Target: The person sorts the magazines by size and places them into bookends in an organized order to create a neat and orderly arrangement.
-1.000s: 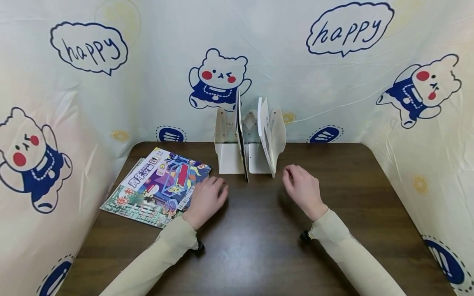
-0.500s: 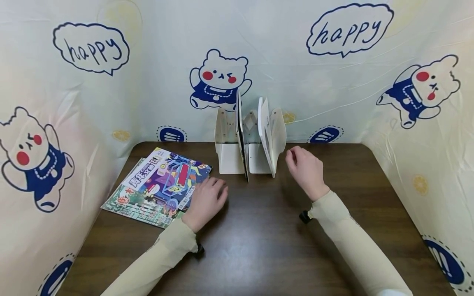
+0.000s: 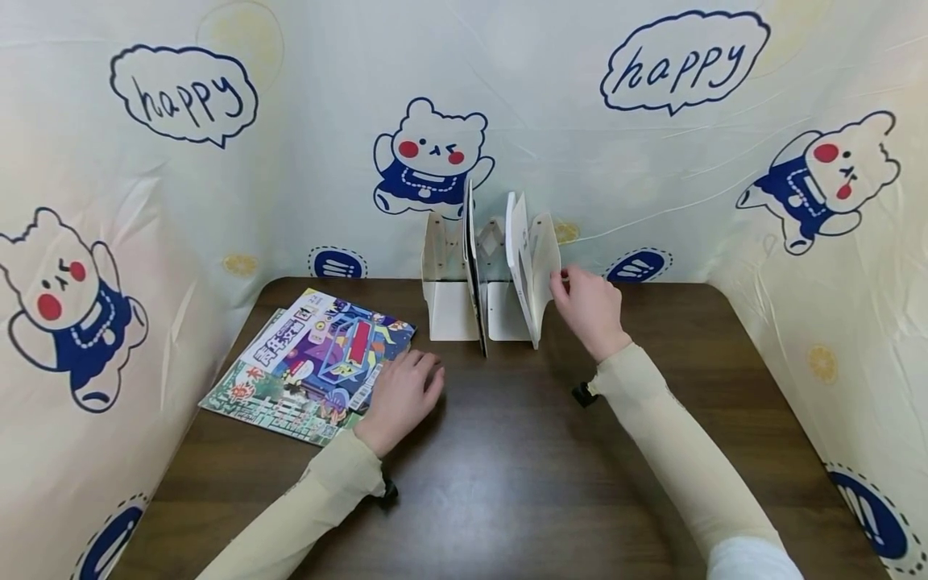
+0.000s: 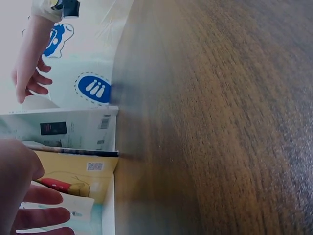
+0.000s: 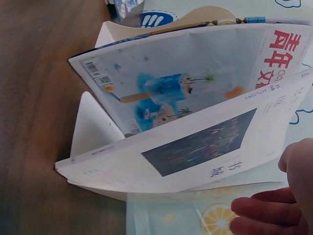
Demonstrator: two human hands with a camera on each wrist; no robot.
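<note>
Take the bare middle of the table, in the head view, as the clock's centre. A patterned curtain (image 3: 319, 177) walls in the far edge and both sides. The dark table (image 3: 500, 491) fills the space below. At twelve o'clock stands a white book rack (image 3: 505, 314), near the far edge.

At ten o'clock lie two magazines, a purple one (image 3: 322, 354) partly over a green one (image 3: 268, 407). In the rack, a thin magazine (image 3: 473, 274) stands near the middle, and a white book (image 3: 518, 258) tilts to its right, foot near the end panel (image 3: 547, 266).

The left hand (image 3: 402, 399) rests at ten o'clock, just beside the purple magazine, fingers loose and spread, gripping nothing. The right hand (image 3: 590, 310), between one and two, is by the end panel, thumb and fingers apart; whether it touches the panel I cannot tell.

A push on that panel could slide the rack or topple the tilted book, which looks poorly braced at the top. A careless left hand could skew the slick-looking covers.
</note>
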